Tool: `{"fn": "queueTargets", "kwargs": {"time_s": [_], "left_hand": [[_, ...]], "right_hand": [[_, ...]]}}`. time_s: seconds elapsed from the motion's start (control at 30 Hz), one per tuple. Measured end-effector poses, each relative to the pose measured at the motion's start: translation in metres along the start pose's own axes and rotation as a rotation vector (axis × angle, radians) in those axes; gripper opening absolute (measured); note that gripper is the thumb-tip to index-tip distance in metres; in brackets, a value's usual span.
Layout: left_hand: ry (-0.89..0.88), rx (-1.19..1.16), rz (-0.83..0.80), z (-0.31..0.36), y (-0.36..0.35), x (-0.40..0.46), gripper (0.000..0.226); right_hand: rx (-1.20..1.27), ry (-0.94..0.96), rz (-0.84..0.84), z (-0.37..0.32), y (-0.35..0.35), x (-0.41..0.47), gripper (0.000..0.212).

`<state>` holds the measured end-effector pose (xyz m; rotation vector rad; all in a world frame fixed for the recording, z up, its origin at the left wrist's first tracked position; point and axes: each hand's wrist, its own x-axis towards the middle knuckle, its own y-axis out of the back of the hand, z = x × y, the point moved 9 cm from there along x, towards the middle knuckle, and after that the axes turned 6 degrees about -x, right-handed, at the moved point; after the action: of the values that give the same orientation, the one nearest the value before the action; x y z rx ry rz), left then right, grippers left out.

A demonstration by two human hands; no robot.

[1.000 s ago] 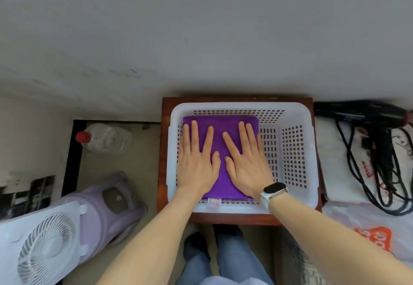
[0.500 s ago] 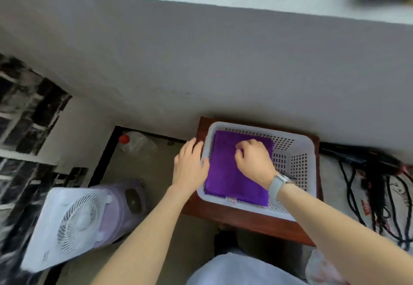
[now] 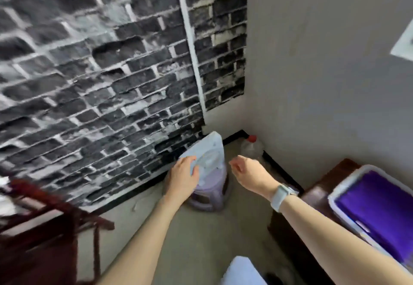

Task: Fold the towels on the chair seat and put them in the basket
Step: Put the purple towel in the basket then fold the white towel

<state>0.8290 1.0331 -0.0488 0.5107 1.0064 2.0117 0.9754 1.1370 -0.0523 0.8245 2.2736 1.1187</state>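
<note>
A folded purple towel (image 3: 380, 213) lies flat inside the white plastic basket (image 3: 342, 192) at the right edge, on a dark wooden stand (image 3: 317, 193). Both hands are out of the basket and hang in mid air over the floor. My left hand (image 3: 182, 178) is relaxed and holds nothing, in front of a white fan. My right hand (image 3: 251, 176), with a pale watch on the wrist, has loosely curled fingers and is empty. A dark red wooden chair (image 3: 44, 224) shows blurred at the lower left; its seat is hardly visible.
A white fan (image 3: 209, 155) rests on a lilac plastic stool (image 3: 210, 193) by the brick-pattern wall. A clear bottle with a red cap (image 3: 251, 147) stands in the corner. Beige floor lies between chair and stand.
The view has swung left, away from the basket toward the chair. Both hands have lifted off the purple towel and moved left, out of the basket.
</note>
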Motion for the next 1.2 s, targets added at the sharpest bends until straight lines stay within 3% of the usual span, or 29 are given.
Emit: {"fn": "queueTargets", "kwargs": {"time_s": [0.13,0.23,0.33,0.6,0.77,1.03,1.1,1.2], "left_hand": [[0.216,-0.031,0.185,-0.128,0.102,-0.092,0.031],[0.341,-0.040,0.302,-0.202,0.167,-0.155,0.029],[0.448,-0.063,0.418,-0.263,0.221,-0.207,0.026],[0.639,-0.123,0.673,-0.394,0.320,-0.276,0.030],[0.662,-0.088,0.709,-0.477,0.391,-0.251,0.031],[0.566,-0.114,0.680,-0.572,0.500,-0.163,0.034],[0.541,-0.122,0.660,-0.592,0.511,-0.146,0.034],[0.507,-0.137,0.601,-0.624,0.520,-0.122,0.035]], "right_hand": [[-0.037,0.249,-0.181,-0.144,-0.102,-0.021,0.020],[-0.065,0.372,-0.283,-0.233,-0.164,-0.043,0.031],[-0.075,0.474,-0.365,-0.310,-0.214,-0.058,0.022],[-0.144,0.719,-0.505,-0.476,-0.329,-0.042,0.024],[-0.097,0.700,-0.470,-0.573,-0.384,0.020,0.023],[-0.067,0.650,-0.215,-0.700,-0.416,0.132,0.034],[-0.235,0.672,-0.092,-0.722,-0.422,0.151,0.038],[-0.770,0.902,0.042,-0.751,-0.451,0.167,0.060]]}}
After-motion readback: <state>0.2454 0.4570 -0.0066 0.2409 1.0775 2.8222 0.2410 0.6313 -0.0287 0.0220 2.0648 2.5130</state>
